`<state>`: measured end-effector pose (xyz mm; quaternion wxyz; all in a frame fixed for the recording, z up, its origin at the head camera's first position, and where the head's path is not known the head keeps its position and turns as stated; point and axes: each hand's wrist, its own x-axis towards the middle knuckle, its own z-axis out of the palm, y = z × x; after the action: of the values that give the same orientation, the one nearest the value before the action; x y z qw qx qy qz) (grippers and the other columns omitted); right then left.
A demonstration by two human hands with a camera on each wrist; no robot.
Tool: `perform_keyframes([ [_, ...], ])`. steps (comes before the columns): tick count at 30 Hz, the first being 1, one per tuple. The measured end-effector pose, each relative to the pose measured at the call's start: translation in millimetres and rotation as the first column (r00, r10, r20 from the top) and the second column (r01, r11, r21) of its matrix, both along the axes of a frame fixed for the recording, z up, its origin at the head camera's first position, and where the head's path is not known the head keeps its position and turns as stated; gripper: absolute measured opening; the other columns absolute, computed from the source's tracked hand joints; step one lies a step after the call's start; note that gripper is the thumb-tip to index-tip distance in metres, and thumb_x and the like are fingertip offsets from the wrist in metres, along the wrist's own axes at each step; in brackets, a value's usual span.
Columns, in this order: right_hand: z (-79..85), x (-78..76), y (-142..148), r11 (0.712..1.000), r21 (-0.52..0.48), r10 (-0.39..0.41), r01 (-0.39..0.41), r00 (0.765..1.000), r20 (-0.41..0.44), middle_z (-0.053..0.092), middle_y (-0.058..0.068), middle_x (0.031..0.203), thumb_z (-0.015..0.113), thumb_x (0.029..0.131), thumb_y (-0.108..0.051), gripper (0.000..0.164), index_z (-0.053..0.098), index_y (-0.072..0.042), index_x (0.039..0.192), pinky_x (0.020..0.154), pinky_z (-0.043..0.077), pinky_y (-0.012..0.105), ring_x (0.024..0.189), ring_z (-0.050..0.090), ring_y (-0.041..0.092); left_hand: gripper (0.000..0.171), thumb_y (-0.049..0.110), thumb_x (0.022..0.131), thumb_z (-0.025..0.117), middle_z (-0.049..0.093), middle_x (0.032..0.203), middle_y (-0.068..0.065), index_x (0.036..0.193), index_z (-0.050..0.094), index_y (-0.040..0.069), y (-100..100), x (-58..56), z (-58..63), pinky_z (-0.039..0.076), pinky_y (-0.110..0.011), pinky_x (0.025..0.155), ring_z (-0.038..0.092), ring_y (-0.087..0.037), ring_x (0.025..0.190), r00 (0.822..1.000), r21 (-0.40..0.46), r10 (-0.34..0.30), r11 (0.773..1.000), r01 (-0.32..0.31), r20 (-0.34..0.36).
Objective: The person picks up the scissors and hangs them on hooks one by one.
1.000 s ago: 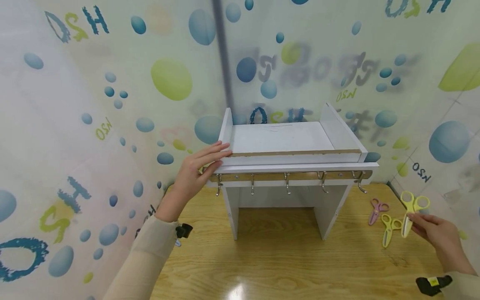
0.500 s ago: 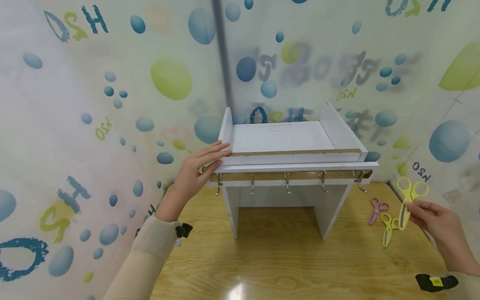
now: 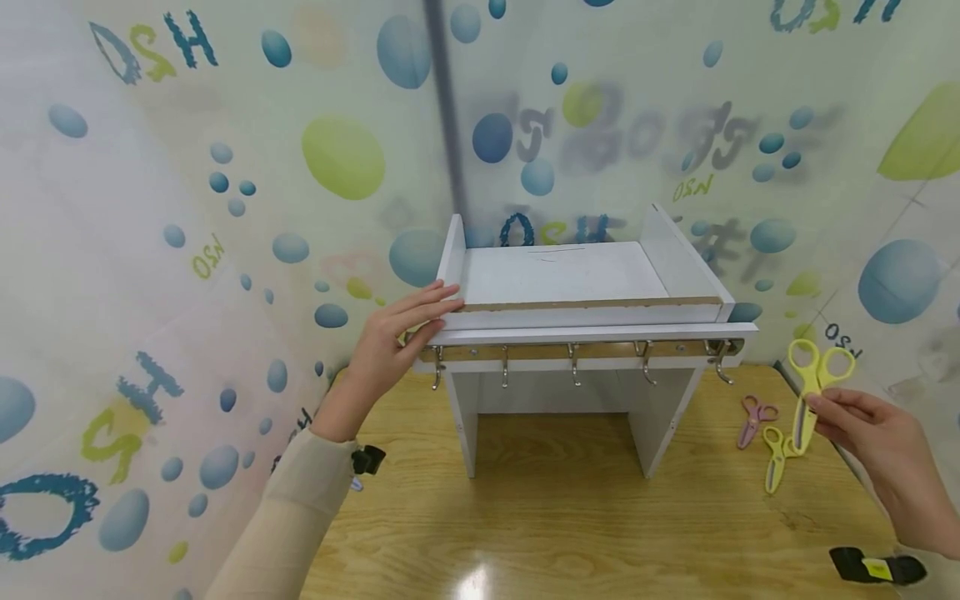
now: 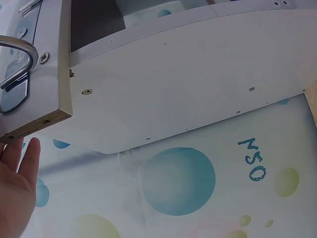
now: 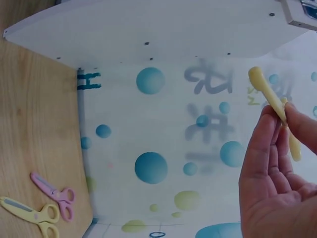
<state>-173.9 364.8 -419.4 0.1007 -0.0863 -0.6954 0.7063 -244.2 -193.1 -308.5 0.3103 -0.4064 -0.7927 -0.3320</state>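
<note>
My right grip [image 3: 876, 443] pinches yellow scissors [image 3: 811, 389], handles up, in the air right of the shelf [image 3: 585, 317]; my left grip [image 3: 384, 343], fingers extended, touches the shelf's left front corner.

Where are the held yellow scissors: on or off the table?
Off: the right wrist view shows the right hand pinching the yellow scissors clear of the table.

Soft light, faint shadows, tabletop [image 3: 555, 525] glare (small)

Under shelf [image 3: 592, 317]: open btwn side panels [image 3: 663, 408], reachable fr. front
Shelf front: hooks [image 3: 574, 360] jut, obstruct
R tabletop [image 3: 555, 533]: pink scissors [image 3: 752, 423], yellow pr. [image 3: 776, 467] in way
</note>
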Motion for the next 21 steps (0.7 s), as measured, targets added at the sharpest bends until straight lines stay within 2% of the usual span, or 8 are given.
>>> perform_keyframes([
  [2, 2.8, 1.5, -2, 1.000, 0.000, 0.014, -0.014, 1.000, -0.013, 0.070, -0.017, 0.081, 0.070, 0.093, -0.016, 0.007, 0.070, -0.022, 0.091, 0.060, 0.056, 0.013, 0.071, 0.070, -0.002, 0.039, -0.007, 0.089, 0.068, 0.066, 0.134, -0.012, 0.125, 0.070, 0.006, 0, 0.3, 0.2, 0.044, -0.019, 0.110, 0.055, -0.031, 0.134, 1.000, 0.001, -0.001, 1.000, 0.001, 0.001],
  [9, 16.4, 8.7, -7, 0.995, 0.090, 0.053, -0.052, 0.999, -0.012, 0.071, -0.018, 0.084, 0.068, 0.096, -0.021, 0.007, 0.064, -0.020, 0.101, 0.062, 0.056, 0.014, 0.073, 0.068, -0.001, 0.038, -0.006, 0.089, 0.068, 0.066, 0.134, -0.012, 0.125, 0.070, 0.006, 0, 1.6, 0.9, 0.042, -0.018, 0.111, 0.055, -0.030, 0.134, 1.000, -0.002, 0.006, 1.000, -0.006, 0.007],
  [21, 33.0, 19.4, -24, 0.997, -0.002, 0.072, -0.072, 0.995, -0.075, 0.073, -0.015, 0.085, 0.067, 0.095, -0.012, 0.008, 0.066, -0.019, 0.098, 0.061, 0.056, 0.014, 0.074, 0.069, -0.001, 0.039, -0.006, 0.089, 0.068, 0.066, 0.134, -0.012, 0.125, 0.070, 0.007, 0, 1.0, 0.4, 0.042, -0.019, 0.111, 0.055, -0.030, 0.134, 1.000, -0.004, 0.009, 1.000, -0.009, 0.003],
])
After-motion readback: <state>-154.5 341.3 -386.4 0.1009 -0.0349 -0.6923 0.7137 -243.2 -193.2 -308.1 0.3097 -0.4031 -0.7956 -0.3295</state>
